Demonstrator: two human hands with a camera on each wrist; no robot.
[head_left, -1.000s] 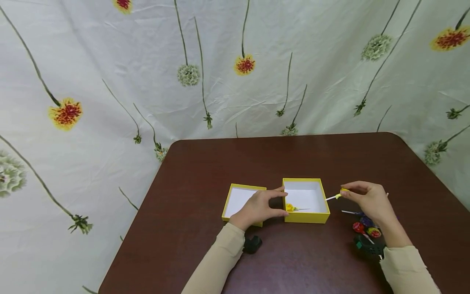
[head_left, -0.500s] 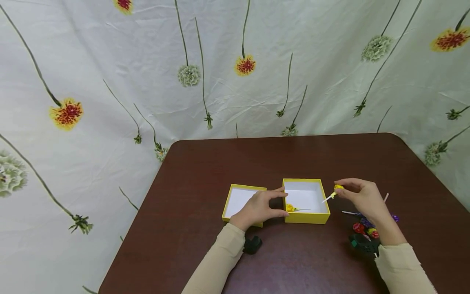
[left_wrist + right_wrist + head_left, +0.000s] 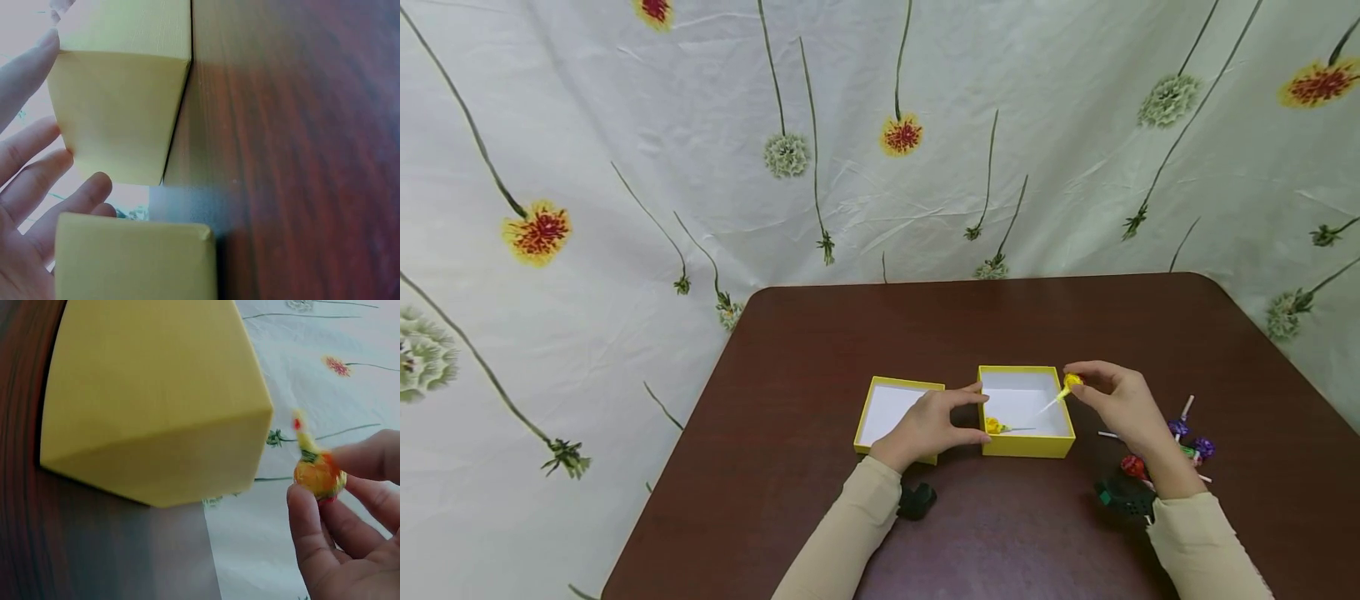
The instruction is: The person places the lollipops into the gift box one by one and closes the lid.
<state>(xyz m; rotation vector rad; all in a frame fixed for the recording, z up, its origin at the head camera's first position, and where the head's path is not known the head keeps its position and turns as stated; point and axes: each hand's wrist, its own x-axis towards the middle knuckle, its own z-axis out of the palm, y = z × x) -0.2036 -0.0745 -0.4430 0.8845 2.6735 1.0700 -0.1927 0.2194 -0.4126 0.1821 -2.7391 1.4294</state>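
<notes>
An open yellow box [image 3: 1028, 447] with a white inside stands on the table. My left hand [image 3: 925, 425] is at its left side, thumb at the near corner and fingertips right at the rim; in the left wrist view the fingers lie fairly straight along the box edge. Between thumb and fingers, my right hand [image 3: 1123, 404] pinches a yellow-wrapped lollipop [image 3: 1072, 381] by its candy end. That lollipop's white stick slants down over the box's right rim. Another yellow lollipop [image 3: 995, 425] lies inside the box, near its left wall.
The yellow box lid [image 3: 880, 412], white inside, lies left of the box, partly behind my left hand. Under the right forearm are several lollipops, among them a red one [image 3: 1132, 466] and a purple one [image 3: 1205, 447]. A floral cloth [image 3: 850, 208] hangs behind the brown table [image 3: 820, 333].
My right hand has moved left with the lollipop, from beside the box to its right rim, and the stick now tilts down more steeply. The left hand has stayed on the box.
</notes>
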